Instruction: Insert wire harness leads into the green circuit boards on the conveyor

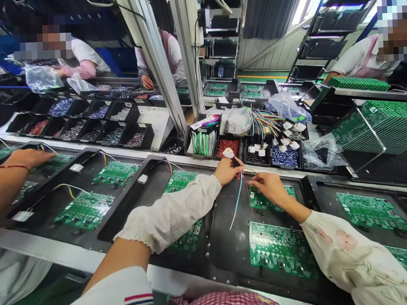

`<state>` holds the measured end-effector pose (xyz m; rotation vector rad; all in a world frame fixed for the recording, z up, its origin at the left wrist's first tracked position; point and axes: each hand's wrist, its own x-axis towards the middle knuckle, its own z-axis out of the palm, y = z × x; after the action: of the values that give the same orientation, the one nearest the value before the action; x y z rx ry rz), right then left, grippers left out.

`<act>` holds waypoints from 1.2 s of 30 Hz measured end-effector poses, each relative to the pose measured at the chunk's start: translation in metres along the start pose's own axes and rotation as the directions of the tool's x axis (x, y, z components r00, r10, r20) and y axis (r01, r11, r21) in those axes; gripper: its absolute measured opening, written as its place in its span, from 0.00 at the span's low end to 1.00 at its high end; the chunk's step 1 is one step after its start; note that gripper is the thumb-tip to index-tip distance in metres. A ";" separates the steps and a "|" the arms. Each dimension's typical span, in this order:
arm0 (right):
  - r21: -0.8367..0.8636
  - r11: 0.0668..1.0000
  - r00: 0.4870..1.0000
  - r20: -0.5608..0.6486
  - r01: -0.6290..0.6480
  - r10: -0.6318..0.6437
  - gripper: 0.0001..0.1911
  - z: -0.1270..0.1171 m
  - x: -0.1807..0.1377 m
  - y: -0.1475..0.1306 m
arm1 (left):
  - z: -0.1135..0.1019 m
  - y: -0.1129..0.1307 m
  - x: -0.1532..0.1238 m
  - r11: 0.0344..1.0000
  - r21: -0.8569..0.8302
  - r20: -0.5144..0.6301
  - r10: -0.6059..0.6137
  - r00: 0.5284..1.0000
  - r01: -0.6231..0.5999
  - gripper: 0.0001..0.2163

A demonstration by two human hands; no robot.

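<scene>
My left hand (pixel 227 171) is closed on a wire harness (pixel 239 198) near its white connector (pixel 228 153). Blue, white and red wires hang from it over the black tray (pixel 228 240). Just to the right, my right hand (pixel 269 189) pinches the end of a dark and yellow wire from the same harness. Below that hand lies a green circuit board (pixel 290 193), partly covered by the fingers and wrist. A second circuit board (pixel 280 247) is nearer to me in the same tray. Pale sleeves cover both my forearms.
Parts bins with red (pixel 228 147) and blue components (pixel 285 156) stand behind the trays, beside a bundle of wire harnesses (pixel 265 121). A rack of circuit boards (pixel 379 128) is at right. A co-worker's hand (pixel 32 157) reaches in at left. Metal posts (pixel 160 60) rise behind.
</scene>
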<state>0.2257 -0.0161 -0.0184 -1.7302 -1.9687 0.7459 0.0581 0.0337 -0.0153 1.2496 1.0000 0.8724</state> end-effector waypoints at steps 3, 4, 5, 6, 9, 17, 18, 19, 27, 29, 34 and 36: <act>0.182 0.977 0.941 0.337 -0.108 0.041 0.15 -0.007 -0.011 -0.006 | 0.001 -0.001 0.002 1.000 -0.002 -0.018 0.008 1.000 -0.008 0.04; 0.277 0.948 0.903 0.430 -0.155 0.022 0.16 -0.007 -0.015 -0.007 | 0.001 -0.001 0.003 1.000 0.000 -0.033 0.012 0.999 -0.012 0.03; 0.357 0.914 0.886 0.463 -0.193 0.006 0.15 -0.005 -0.017 -0.008 | 0.001 -0.002 0.004 1.000 0.005 -0.051 0.019 0.999 -0.019 0.03; 0.410 0.887 0.903 0.430 -0.212 0.017 0.14 -0.002 -0.018 -0.008 | 0.001 -0.002 0.005 1.000 0.013 -0.066 0.028 0.997 -0.028 0.03; 0.408 0.902 0.988 0.112 -0.142 0.104 0.12 0.008 -0.016 -0.004 | -0.001 -0.003 0.006 0.997 0.055 -0.077 0.054 0.996 -0.049 0.03; 0.266 0.964 0.997 -0.067 -0.016 0.035 0.09 0.015 -0.008 0.010 | -0.005 -0.006 0.007 0.984 0.155 -0.080 0.098 0.992 -0.085 0.02; 0.258 0.966 0.997 -0.070 -0.013 0.032 0.09 0.015 -0.009 0.010 | -0.005 -0.006 0.007 0.984 0.157 -0.085 0.097 0.992 -0.083 0.02; 0.255 0.967 0.997 -0.072 -0.010 0.030 0.09 0.015 -0.009 0.010 | -0.005 -0.006 0.007 0.985 0.154 -0.090 0.090 0.992 -0.075 0.02; 0.223 0.975 0.997 -0.081 0.000 0.019 0.09 0.016 -0.010 0.010 | -0.004 0.000 0.005 0.991 0.125 -0.097 0.055 0.994 -0.043 0.02; 0.219 0.976 0.996 -0.082 0.000 0.019 0.09 0.015 -0.010 0.009 | -0.003 0.001 0.004 0.990 0.133 -0.103 0.053 0.993 -0.039 0.02; 0.228 0.974 0.997 -0.065 -0.014 0.029 0.09 0.015 -0.014 0.003 | -0.004 0.000 0.005 0.993 0.105 -0.106 0.056 0.993 -0.045 0.03; 0.226 0.974 0.999 -0.035 -0.019 0.027 0.09 0.015 -0.015 0.002 | -0.004 -0.001 0.006 0.995 0.095 -0.102 0.052 0.993 -0.043 0.02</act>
<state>0.2197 -0.0326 -0.0305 -1.6219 -1.7662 0.9006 0.0564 0.0402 -0.0172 1.3219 1.1088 0.9452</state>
